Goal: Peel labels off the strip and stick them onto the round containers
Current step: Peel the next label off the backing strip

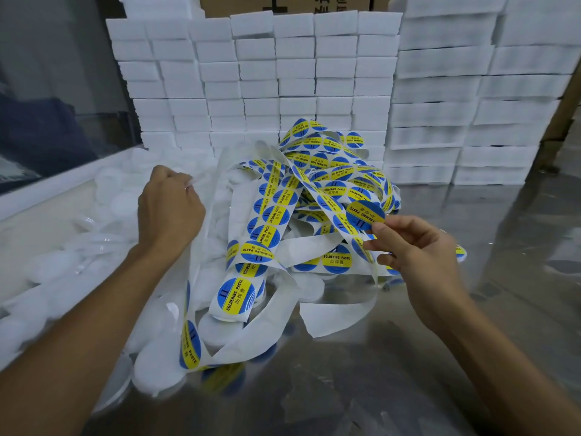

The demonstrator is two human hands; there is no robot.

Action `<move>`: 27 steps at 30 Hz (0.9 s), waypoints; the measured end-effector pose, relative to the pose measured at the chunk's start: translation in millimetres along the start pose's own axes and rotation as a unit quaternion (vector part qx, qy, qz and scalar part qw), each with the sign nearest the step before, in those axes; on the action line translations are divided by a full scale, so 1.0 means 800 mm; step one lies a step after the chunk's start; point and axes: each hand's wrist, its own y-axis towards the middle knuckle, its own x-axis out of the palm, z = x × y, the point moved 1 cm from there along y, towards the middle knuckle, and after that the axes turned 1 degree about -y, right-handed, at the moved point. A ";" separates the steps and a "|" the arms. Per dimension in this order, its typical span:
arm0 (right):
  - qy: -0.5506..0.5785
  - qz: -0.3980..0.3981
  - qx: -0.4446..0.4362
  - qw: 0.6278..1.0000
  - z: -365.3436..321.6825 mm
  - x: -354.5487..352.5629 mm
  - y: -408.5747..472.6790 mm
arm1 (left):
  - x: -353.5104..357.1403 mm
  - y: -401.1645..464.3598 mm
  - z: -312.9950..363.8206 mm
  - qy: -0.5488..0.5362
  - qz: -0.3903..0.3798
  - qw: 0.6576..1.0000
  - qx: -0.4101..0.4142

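Label [365, 214] edge in right hand [418, 250] fingers [379, 229]

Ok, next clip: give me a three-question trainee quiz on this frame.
1. True or false: the right hand pinches a peeled label.
2. What does the left hand hold? A) a box B) the strip C) nothing
3. What English words are on the labels?

Key: 1 true; 2 B; 3 SOLDERING PASTE.

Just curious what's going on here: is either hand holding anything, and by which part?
The right hand pinches a peeled round label by its lower edge. The left hand grips the backing strip.
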 end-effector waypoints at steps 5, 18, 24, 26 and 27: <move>-0.025 -0.001 0.003 1.000 -0.001 0.000 -0.002 | -0.011 -0.009 0.047 -0.121 0.000 0.991 0.060; 0.056 -0.002 0.054 0.997 -0.004 0.001 0.000 | -0.002 -0.092 0.113 -0.648 -0.184 0.670 -0.310; 0.084 -0.021 0.070 0.994 -0.003 0.002 0.000 | 0.005 -0.112 0.112 -0.643 -0.190 0.663 -0.333; 0.074 -0.033 0.060 0.995 -0.003 0.005 -0.003 | 0.006 -0.116 0.112 -0.637 -0.195 0.668 -0.333; 0.068 -0.042 0.056 0.995 -0.003 0.007 -0.005 | 0.006 -0.118 0.113 -0.633 -0.200 0.671 -0.330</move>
